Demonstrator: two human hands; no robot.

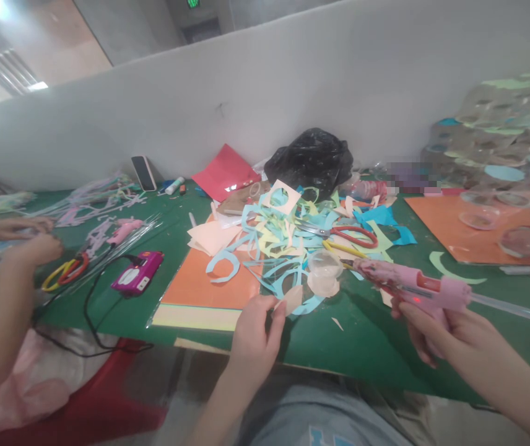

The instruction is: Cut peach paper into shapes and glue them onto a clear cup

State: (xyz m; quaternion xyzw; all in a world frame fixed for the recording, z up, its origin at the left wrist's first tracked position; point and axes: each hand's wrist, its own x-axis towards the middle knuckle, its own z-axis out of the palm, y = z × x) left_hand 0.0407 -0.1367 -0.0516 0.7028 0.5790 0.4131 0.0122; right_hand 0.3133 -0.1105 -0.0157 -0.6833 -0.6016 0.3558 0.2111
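My right hand [425, 325] is wrapped round the grip of a pink glue gun [413, 286], whose nozzle points left toward a clear plastic cup [324, 267] lying on the green table [367, 347]. A clear glue stick [516, 310] juts from the gun's back. My left hand [256, 337] pinches a small pale paper piece [293, 298] near the table's front edge, just left of the cup. Both hands are closed.
A heap of paper offcuts [278, 238] with red-handled scissors [353, 234] fills the middle. Orange paper sheets [200, 288] lie at the front left, a black bag [311, 161] at the back. Another person's hands [28, 244] work at the left near a magenta device [137, 272].
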